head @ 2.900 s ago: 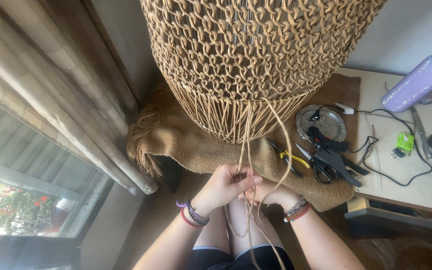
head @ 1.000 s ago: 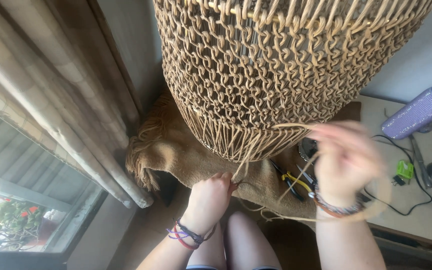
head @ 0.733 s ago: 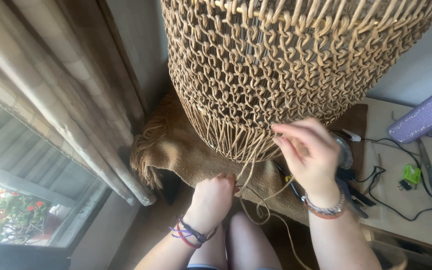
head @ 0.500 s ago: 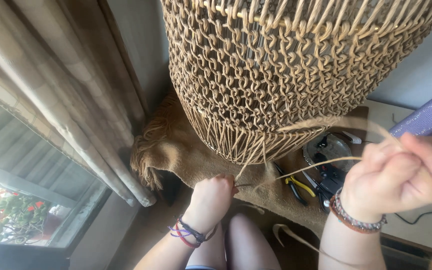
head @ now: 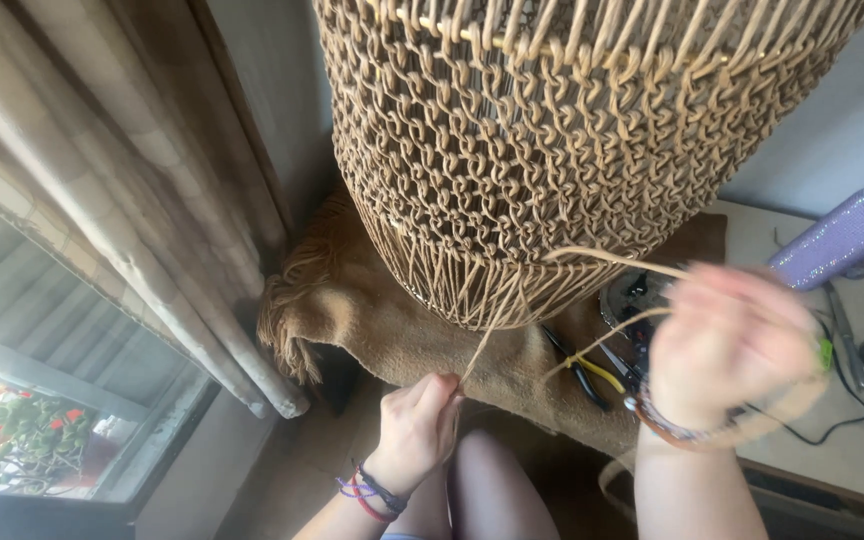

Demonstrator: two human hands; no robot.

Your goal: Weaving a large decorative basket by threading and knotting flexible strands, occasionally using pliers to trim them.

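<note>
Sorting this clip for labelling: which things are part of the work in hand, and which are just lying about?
In hand: left hand, right hand, cord strands, woven lampshade.
Lying about: yellow-handled pliers, purple bottle, black cable, curtain.

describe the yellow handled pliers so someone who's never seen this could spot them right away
Start at the big tan knotted-cord basket shape hanging over the brown fringed cloth. Just below its lower rim, to the right, small pliers lie on that cloth, left of the blurred right hand. Their bright yellow handles set them apart from the dark tools beside them.
</note>
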